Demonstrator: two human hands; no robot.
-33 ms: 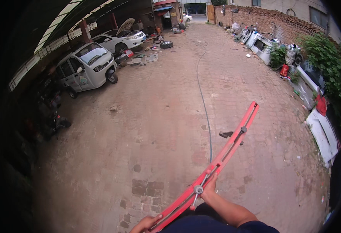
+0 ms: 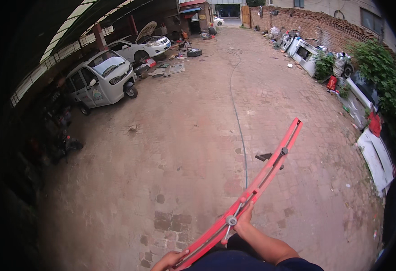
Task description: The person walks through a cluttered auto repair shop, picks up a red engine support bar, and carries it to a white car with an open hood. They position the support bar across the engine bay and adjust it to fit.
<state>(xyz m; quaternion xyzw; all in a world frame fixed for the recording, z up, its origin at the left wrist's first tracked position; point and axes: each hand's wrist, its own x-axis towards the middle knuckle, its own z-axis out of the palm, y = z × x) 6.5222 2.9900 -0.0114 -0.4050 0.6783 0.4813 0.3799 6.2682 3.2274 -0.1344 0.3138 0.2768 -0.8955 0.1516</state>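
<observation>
A long red slotted metal bar (image 2: 263, 173) slants across the lower view, rising from lower left to upper right. My left hand (image 2: 172, 259) holds its near end, thumb lying on top and the other fingers largely hidden. Farther up, my right hand (image 2: 245, 217) grips the bar's right side beside a silver screw hub (image 2: 231, 220). Through that hub runs a thin crossbar with a red knob on each end. Toward the bar's far end sits a dark bolt (image 2: 284, 151), and a dark metal bracket (image 2: 263, 156) sticks out to the left.
A dark hose (image 2: 236, 113) trails over the brick paving (image 2: 162, 149). Left stand a small white van-like vehicle (image 2: 119, 88) and a white car (image 2: 150, 44) with its hood up. White body panels (image 2: 375, 156), scrap and a leafy bush (image 2: 380, 72) line the right wall.
</observation>
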